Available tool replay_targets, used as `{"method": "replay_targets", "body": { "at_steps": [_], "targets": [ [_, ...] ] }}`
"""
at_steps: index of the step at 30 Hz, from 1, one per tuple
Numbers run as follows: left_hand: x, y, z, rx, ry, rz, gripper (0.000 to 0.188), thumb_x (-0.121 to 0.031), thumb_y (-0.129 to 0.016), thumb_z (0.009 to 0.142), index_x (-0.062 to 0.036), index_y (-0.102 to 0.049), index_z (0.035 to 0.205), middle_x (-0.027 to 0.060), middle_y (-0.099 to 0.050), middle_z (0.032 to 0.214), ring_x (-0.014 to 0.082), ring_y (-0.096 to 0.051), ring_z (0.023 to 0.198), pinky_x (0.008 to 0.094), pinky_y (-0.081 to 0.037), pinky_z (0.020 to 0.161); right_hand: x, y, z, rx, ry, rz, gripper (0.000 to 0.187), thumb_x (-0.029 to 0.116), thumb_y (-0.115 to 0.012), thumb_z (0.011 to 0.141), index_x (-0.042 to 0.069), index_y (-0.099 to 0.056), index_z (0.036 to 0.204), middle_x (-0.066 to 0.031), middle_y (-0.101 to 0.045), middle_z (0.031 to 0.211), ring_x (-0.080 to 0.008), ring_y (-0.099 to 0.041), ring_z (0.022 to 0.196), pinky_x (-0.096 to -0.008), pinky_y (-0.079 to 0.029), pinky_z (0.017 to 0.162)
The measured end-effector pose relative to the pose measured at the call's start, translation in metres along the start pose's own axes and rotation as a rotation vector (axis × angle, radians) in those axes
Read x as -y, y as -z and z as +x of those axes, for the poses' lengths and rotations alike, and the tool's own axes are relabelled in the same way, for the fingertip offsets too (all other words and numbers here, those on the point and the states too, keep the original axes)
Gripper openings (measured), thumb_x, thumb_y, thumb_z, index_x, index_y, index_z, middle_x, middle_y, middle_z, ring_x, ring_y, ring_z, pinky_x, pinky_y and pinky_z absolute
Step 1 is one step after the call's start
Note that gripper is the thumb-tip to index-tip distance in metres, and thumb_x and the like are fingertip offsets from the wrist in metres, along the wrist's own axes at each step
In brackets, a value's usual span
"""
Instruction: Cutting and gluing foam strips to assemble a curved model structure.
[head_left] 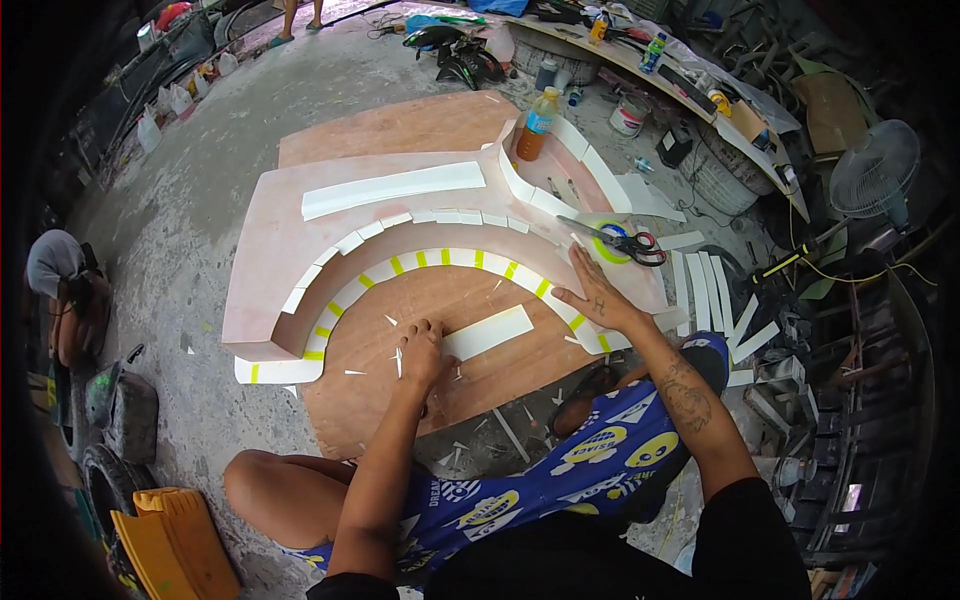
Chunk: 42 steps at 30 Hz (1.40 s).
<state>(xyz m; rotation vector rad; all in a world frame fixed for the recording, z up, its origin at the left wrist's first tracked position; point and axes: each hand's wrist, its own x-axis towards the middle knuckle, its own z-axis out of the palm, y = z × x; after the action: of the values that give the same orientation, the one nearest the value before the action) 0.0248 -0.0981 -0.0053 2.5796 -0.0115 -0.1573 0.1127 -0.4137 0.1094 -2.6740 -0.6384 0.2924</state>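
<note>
A pale pink curved panel with a wide arch lies on a plywood board. White card strips and yellow tape line the arch. My left hand, fingers curled, rests on the board inside the arch, beside a white card strip. A thin white sliver shows at its edge; whatever the fingers hold is hidden. My right hand lies open on the panel's right side, fingers outstretched. Scissors and a green tape roll rest just beyond it.
A bottle of amber liquid stands on the panel's far right. Cut white strips lie to the right, near a fan. A cluttered bench curves behind. A yellow plastic piece sits at the lower left. Another person crouches at left.
</note>
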Motion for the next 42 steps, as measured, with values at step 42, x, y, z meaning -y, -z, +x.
{"method": "replay_targets", "body": {
  "at_steps": [42],
  "targets": [
    [-0.082,-0.005,0.058,-0.11,-0.309,-0.607,0.023,-0.021,-0.068,0.087,0.0007,-0.066,0.094,0.012,-0.065,0.076,0.0181,-0.062,0.066,0.0285,-0.051,0.063,-0.021,0.017,0.007,-0.195,0.001,-0.01,0.08,0.034,-0.074,0.076,-0.005,-0.04,0.137,-0.0245,-0.047,0.128,-0.0382,-0.041,0.125,-0.0406,-0.033,0.108]
  ]
}}
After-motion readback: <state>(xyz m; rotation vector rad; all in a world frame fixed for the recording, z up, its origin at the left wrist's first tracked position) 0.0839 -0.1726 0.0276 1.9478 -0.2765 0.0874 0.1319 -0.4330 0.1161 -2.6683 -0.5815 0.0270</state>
